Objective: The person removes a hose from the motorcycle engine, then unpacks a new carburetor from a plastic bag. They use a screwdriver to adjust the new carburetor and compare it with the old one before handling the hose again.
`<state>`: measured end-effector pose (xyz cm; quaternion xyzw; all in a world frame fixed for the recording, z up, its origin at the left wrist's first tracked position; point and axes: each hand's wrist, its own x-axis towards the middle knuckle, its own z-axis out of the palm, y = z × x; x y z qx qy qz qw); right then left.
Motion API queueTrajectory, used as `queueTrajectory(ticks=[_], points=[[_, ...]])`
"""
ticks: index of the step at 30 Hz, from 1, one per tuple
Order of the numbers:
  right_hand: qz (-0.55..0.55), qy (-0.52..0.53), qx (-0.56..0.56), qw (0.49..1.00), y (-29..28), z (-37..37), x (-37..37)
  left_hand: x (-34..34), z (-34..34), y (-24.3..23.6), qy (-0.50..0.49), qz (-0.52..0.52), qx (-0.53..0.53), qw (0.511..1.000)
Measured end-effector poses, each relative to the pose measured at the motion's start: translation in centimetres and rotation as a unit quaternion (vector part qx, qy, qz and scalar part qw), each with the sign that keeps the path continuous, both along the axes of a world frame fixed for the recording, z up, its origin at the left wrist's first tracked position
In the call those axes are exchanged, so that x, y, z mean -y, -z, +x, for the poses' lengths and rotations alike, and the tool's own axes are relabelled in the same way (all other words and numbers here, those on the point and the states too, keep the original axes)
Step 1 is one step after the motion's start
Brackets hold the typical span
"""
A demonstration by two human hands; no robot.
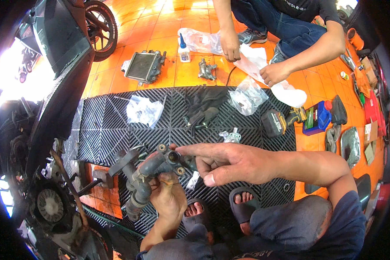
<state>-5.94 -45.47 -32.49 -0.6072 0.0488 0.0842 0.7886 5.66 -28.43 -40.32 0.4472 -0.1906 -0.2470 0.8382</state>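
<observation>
My left hand (170,197) grips a dark hose assembly (151,168) from below, with its fingers partly hidden behind it. The assembly has bent rubber hoses, clamps and a flanged end with bolt holes, turned toward my right hand (242,164). That hand holds nothing; its index finger is stretched out to the flanged end, touching or nearly touching it. Its other fingers curl in and the thumb stands apart. Just beyond lies a small silver metal part (231,135) on the black ribbed mat (112,113).
Left stands a partly stripped motorcycle (52,203). A radiator (144,67), glue bottle (184,51) and metal housing (206,69) lie on orange tiles. Opposite, a person (286,34) handles plastic wrapping (251,60). Dark gloves (202,106), a cordless drill (286,120) and a blue jug (317,118) lie between us.
</observation>
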Motion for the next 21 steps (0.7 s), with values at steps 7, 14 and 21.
queueTrajectory(ticks=[7, 14, 21], points=[[-0.005, -0.009, -0.013, 1.0, -0.5, -0.1, -0.4, -0.1, 0.4, 0.0, -0.019, -0.026, 0.035, 0.999], [0.009, -0.009, -0.005, 1.0, 0.5, -0.1, -0.6, 0.3, -0.1, 0.2, -0.038, -0.037, 0.132, 0.99], [-0.015, -0.019, -0.004, 1.0, -0.6, 0.1, -1.2, -0.2, 1.6, 1.6, -0.033, -0.056, 0.225, 0.972]])
